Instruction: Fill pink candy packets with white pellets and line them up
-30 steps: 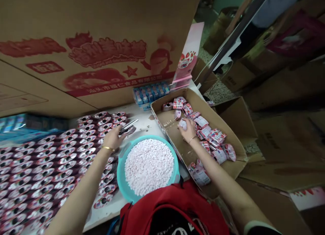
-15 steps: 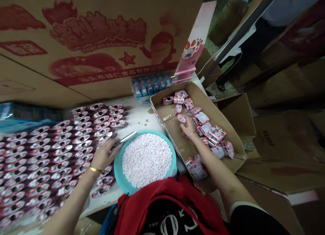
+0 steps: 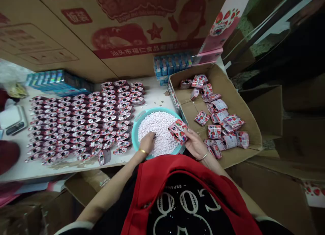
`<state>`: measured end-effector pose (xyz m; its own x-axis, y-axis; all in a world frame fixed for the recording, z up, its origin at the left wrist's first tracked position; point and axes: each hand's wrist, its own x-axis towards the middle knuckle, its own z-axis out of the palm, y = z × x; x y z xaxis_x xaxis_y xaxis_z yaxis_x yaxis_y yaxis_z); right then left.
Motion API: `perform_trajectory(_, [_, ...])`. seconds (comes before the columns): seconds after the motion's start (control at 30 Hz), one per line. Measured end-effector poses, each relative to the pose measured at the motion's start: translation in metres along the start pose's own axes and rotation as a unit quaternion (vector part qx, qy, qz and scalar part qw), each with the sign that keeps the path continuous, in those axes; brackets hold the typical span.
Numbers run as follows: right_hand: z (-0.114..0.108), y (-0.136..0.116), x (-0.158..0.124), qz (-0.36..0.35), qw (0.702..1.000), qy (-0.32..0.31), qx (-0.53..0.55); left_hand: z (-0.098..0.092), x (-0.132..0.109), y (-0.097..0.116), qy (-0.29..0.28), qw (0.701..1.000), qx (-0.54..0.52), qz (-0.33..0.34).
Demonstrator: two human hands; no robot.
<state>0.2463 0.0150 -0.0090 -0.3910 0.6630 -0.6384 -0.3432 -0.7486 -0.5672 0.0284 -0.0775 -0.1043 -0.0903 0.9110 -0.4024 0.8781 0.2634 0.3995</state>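
A teal basin (image 3: 137, 121) full of small white candies (image 3: 158, 126) sits at the table's near edge. My left hand (image 3: 147, 141) reaches into the candies with its fingers curled down, and what they grip is hidden. My right hand (image 3: 194, 142) holds a small pink and white strawberry-print candy box (image 3: 178, 130) over the basin's right rim. More of these boxes (image 3: 220, 121) lie loose in an open cardboard carton (image 3: 247, 125) to the right.
Rows of open pink containers (image 3: 83, 121) cover the table left of the basin. Blue packs (image 3: 174, 64) and big printed cartons (image 3: 122, 32) stand behind. A scale (image 3: 12, 120) sits at the far left. Cardboard boxes (image 3: 266, 106) crowd the floor on the right.
My right hand lifted a candy box out of the carton and brought it over the basin. My left hand left the metal tool by the containers and went into the candies.
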Motion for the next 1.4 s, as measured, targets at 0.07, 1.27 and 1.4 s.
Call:
perform_trajectory(0.07, [-0.004,0.01,-0.003,0.018,1.0,-0.015,-0.012,0.007,0.014,0.005,0.015,0.999,-0.038,0.014])
perform_trajectory(1.27, [-0.03,0.068,0.049,-0.084,0.983,-0.05,-0.156,-0.161,-0.036,0.074,-0.005,0.942,0.3,0.154])
perform_trajectory(1.4, [-0.036,0.061,0.043,-0.074,0.988,-0.028,-0.133,-0.134,-0.022,0.01,-0.011,0.963,0.263,0.049])
